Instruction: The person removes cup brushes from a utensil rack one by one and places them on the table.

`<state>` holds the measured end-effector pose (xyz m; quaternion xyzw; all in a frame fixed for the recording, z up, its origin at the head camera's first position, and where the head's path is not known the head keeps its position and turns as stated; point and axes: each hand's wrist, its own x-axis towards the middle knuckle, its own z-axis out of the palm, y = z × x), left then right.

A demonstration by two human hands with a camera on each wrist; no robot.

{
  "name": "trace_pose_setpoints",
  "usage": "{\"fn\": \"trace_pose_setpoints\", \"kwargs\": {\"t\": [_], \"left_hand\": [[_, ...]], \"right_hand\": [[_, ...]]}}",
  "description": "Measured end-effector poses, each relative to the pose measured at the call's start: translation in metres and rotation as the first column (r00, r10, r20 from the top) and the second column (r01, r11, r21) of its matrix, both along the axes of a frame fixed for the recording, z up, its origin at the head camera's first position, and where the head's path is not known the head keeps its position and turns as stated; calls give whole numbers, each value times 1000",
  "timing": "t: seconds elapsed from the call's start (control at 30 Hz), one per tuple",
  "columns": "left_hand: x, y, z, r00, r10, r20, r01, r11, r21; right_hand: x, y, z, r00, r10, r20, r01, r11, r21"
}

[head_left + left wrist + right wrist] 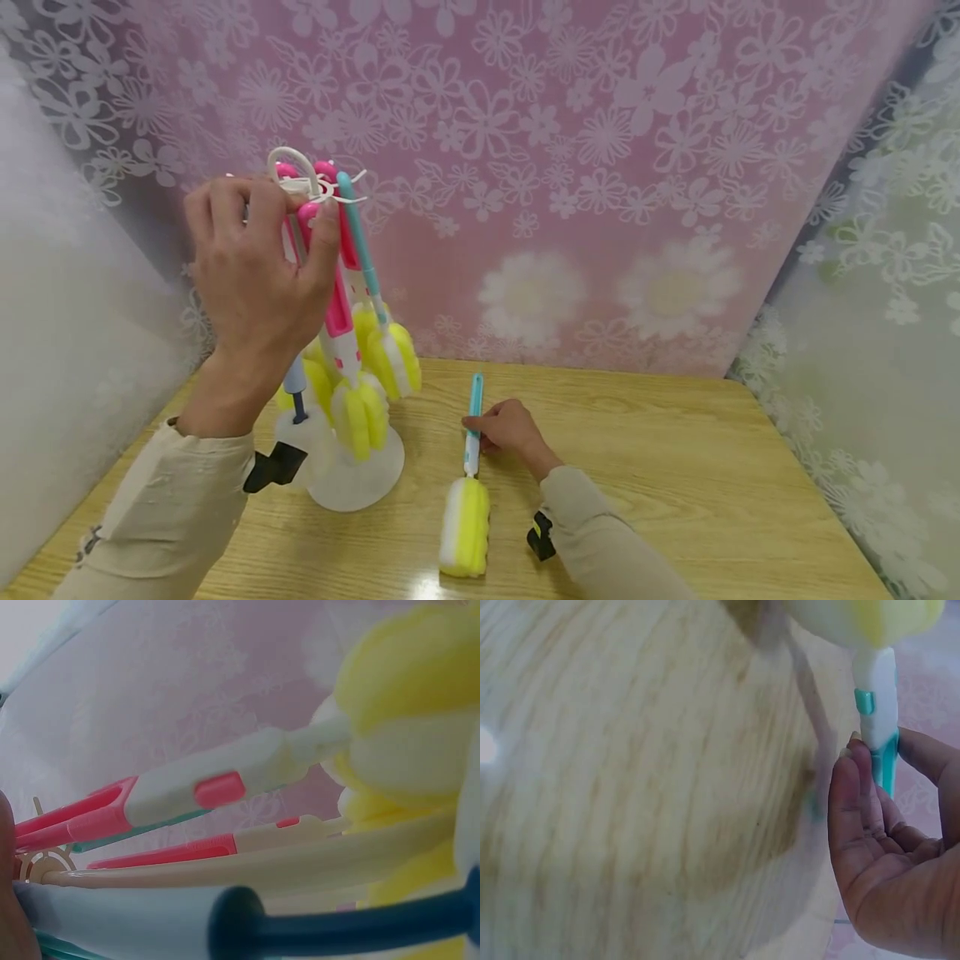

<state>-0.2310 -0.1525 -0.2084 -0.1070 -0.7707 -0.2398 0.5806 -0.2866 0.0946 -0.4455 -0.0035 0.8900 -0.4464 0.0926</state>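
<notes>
A white rack with a round base (pixel 356 479) holds several hanging sponge bottle brushes, with pink, teal and pale grey-blue handles. My left hand (pixel 258 267) grips the top of this rack, thumb and fingers around the white hook ring (pixel 321 190) and the upper ends of the handles. Close in the left wrist view is a pale handle (pixel 127 911) with a dark blue stem. My right hand (pixel 513 433) pinches the teal handle (pixel 476 396) of a bottle brush. Its yellow and white sponge head (pixel 467 529) points toward me, low over the table.
The wood-grain table (pixel 637 483) runs back to a pink floral curtain (pixel 600 167). Pale floral curtains hang on the left (pixel 82 292) and right (pixel 885 333). The hanging sponge heads (pixel 360 417) crowd around the rack's post.
</notes>
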Motion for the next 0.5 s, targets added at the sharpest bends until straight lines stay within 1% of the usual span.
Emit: {"fn": "trace_pose_setpoints", "kwargs": {"t": [0.13,0.23,0.37,0.5], "left_hand": [[0,1,-2,1000,6,6,-6,1000,7],[-1,1,-4,1000,4,0,-4,1000,7],[-1,1,-3,1000,-7,-8,7,1000,12],[-1,0,-1,1000,-17,-3,17,1000,17]], "right_hand": [[2,-1,-5,1000,31,1,-31,999,33],[2,-1,-8,999,47,-7,-47,999,26],[1,-3,-8,998,56,-22,-55,998,27],[0,-8,-6,997,74,-34,-72,996,61]]}}
